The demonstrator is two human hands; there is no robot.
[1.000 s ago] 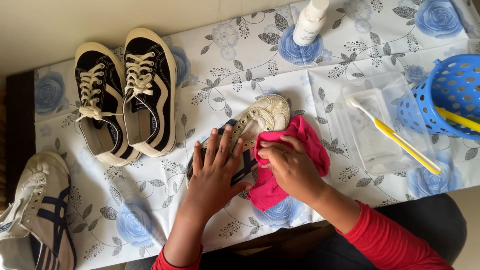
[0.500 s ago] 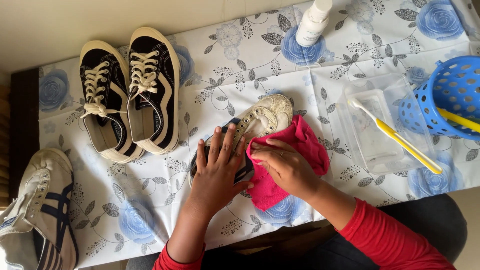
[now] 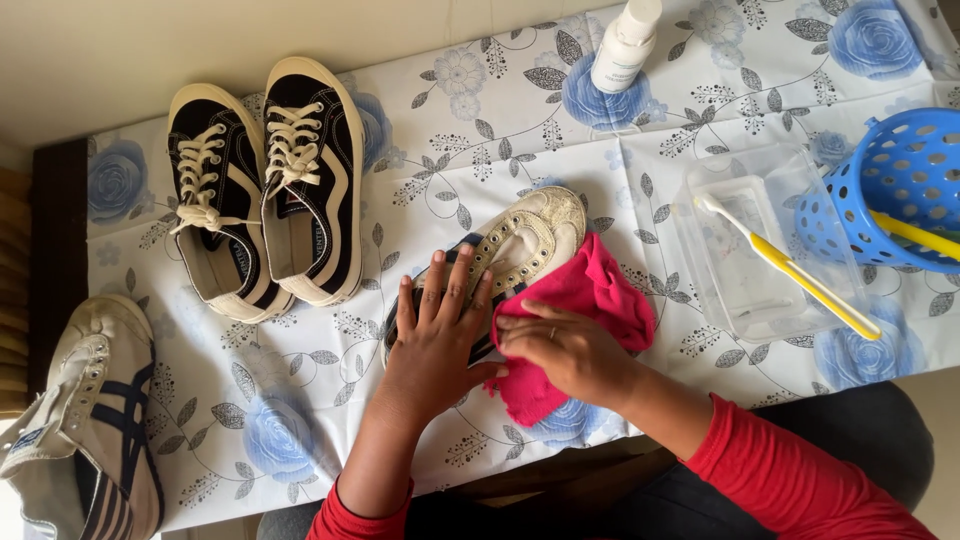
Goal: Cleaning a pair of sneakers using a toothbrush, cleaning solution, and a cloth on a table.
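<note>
on floral cloth [image 3: 700, 90], hands press soft pink rag [image 3: 590, 300].

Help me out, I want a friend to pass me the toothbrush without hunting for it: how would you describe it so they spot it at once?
Start at the flower-patterned tablecloth and go to its right side, beside the blue perforated basket. There a clear plastic tray lies flat, and the toothbrush rests slantwise across it. It is the only long thin thing there, with a yellow handle and white head.
</note>
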